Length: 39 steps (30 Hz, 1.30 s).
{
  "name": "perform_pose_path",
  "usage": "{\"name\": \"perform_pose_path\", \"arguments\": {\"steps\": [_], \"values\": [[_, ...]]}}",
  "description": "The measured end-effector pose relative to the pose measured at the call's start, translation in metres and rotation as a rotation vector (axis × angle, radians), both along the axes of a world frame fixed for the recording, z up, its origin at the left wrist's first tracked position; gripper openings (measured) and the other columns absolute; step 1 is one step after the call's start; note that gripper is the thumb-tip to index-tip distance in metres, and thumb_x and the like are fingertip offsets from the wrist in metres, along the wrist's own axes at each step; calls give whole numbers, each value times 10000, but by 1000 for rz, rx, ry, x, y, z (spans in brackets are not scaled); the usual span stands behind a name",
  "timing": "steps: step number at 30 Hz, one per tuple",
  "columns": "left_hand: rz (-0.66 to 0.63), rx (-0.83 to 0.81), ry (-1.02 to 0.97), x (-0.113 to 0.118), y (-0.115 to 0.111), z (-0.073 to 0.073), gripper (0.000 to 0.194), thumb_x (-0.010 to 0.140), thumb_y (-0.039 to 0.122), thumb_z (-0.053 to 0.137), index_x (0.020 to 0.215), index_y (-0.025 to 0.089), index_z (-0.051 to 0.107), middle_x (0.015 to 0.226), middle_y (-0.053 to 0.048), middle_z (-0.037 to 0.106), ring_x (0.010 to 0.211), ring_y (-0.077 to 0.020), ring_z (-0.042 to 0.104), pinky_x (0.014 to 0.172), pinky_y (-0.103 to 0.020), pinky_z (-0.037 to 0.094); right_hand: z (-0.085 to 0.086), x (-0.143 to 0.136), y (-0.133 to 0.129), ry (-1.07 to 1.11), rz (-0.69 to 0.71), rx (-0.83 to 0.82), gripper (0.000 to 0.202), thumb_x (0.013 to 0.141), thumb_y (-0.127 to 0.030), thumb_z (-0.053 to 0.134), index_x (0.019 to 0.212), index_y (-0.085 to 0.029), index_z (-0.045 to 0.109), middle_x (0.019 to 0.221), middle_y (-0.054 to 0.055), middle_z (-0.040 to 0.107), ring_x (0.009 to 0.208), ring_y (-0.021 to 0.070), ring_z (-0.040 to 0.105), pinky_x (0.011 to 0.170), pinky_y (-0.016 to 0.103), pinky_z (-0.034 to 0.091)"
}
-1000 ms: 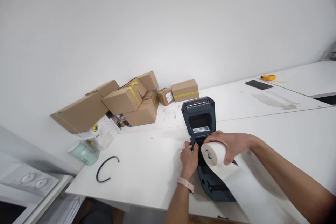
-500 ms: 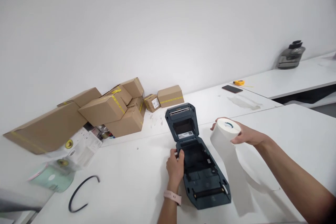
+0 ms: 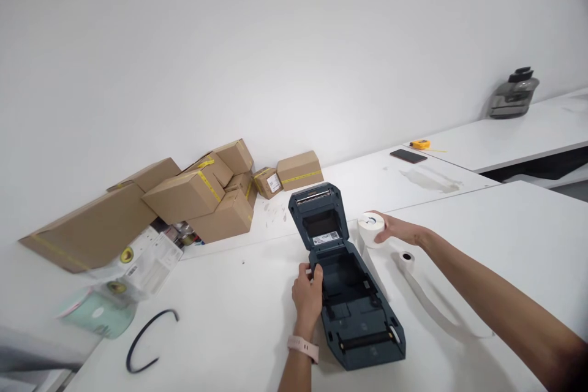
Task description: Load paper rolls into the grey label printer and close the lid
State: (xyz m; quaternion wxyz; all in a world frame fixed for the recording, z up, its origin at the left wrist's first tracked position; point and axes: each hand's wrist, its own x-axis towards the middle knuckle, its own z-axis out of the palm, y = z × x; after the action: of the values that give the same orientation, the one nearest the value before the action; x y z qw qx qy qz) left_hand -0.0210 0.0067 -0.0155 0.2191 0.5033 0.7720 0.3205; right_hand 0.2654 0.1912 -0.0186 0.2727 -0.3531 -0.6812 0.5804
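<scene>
A dark label printer (image 3: pixel 353 294) lies on the white table with its lid (image 3: pixel 320 217) raised at the far end. My left hand (image 3: pixel 307 294) grips the printer's left side, thumb over the edge. To the right of the lid, my right hand (image 3: pixel 390 228) is closed around a roll of white labels (image 3: pixel 369 236), upright, with a loose strip hanging toward the printer's right side. A smaller white roll (image 3: pixel 406 261) with a dark core stands nearer, its strip trailing to the right. The inside of the printer is bare of any roll.
Cardboard boxes (image 3: pixel 184 196) are stacked at the back left. A mint-green package (image 3: pixel 98 312) and a dark curved band (image 3: pixel 138 343) lie at the left. Farther right are a phone (image 3: pixel 408 156), a yellow tape measure (image 3: pixel 419 144) and a grey bottle (image 3: pixel 512 97).
My right hand has moved the label roll left and away from me, close beside the printer lid. The smaller roll has come into view. My left hand stays on the printer.
</scene>
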Motion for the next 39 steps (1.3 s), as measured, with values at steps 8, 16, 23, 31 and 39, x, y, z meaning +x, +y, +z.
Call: {"name": "perform_pose_path", "arguments": {"steps": [8,16,23,31,39], "values": [[-3,0,-14,0,0,2,392,943,561,381,1048,242,583,949,-75,759,932,-265,701,772,-324,448,-30,10,-8,-3,11,-60,1011,606,-288,797,1507,-265,339,1451,110,557,1267,323,571,1010,445,510],[-18,-16,-25,-1,0,0,427,934,573,358,1078,230,567,994,-105,751,976,-297,688,784,-355,446,-40,90,-41,-19,-91,-70,660,773,-556,693,1358,-274,579,1537,118,473,1447,376,375,1164,521,348],[-9,-22,-22,-1,0,1,425,931,576,366,1086,235,568,945,-84,753,963,-287,695,782,-346,453,-18,62,-99,-105,-49,-8,581,765,-619,694,1224,-264,664,1257,105,678,1174,374,616,979,483,504],[3,7,-30,1,-1,0,383,938,554,393,1044,244,590,989,-72,759,968,-263,696,788,-325,459,52,0,-119,-48,208,200,529,849,-634,597,1154,-208,666,1067,91,688,995,277,632,884,387,476],[23,17,-45,1,-2,0,358,928,542,427,1036,243,592,974,-80,760,948,-284,692,808,-353,449,67,-111,-106,-612,409,667,182,744,-319,685,885,-216,738,855,52,720,853,279,644,787,367,441]]}}
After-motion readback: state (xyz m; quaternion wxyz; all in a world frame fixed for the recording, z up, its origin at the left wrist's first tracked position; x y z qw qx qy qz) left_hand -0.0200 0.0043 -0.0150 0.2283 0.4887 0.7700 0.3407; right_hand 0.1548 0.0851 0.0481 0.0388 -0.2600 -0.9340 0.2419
